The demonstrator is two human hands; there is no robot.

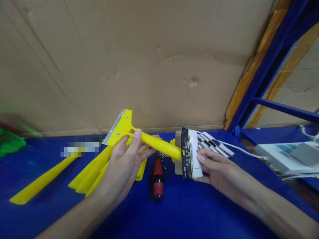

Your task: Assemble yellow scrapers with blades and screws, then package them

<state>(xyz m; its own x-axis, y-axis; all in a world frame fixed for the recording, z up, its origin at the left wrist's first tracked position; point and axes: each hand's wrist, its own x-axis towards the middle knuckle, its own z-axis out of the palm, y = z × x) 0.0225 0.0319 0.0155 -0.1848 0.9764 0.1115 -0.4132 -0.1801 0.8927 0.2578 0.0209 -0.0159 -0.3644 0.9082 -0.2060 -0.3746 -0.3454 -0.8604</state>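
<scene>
A yellow scraper [159,145] with a wide metal-edged head lies across my left hand [129,156], whose thumb and fingers close on the handle near the head. The handle slants down to the right. My right hand [211,166] pinches a black-and-white card sleeve [190,156] that sits around the handle's end. Several yellow handles [92,172] lie on the blue table behind my left wrist, and one more yellow scraper [45,179] is at the far left. Below the held handle rests a red and black screwdriver [158,182].
Several folded cards [214,144] lie behind my right hand. A white power strip [284,156] with cables is at the right, on the blue surface [184,212]. Cardboard [159,66] stands behind, beside a blue metal frame [264,73]. Something green [11,142] is at the left edge.
</scene>
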